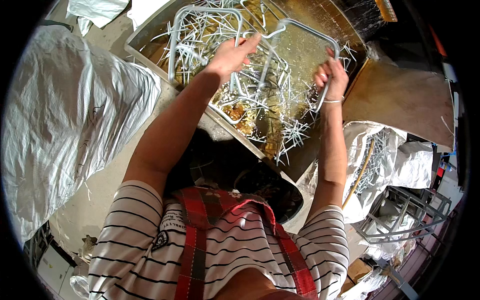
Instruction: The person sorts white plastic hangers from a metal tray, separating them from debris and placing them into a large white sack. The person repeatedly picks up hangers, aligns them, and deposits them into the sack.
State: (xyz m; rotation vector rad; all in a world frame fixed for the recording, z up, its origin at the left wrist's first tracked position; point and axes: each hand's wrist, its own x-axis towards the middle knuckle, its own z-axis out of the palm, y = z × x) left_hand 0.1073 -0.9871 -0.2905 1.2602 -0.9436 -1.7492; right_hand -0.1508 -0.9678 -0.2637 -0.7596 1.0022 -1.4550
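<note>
My right hand (332,75) is closed around one leg of a grey bent tube frame (312,34), its fingers wrapped over the bar near the bin's right side. My left hand (232,55) is closed at the right leg of another U-shaped tube frame (172,47), thumb and forefinger stretched toward the right-hand frame. Part of that leg is hidden behind the hand. Both frames are above a wide metal bin (232,127) strewn with thin white strips (295,135) and pale crumbs. More bent tubes lie among the strips.
Large white woven sacks (75,115) stand at the left. To the right are a brown sheet panel (400,102), an open white sack of grey strips (377,150) with a yellowish stick (359,172), and a grey metal rack (405,215). The bin's near edge is in front of me.
</note>
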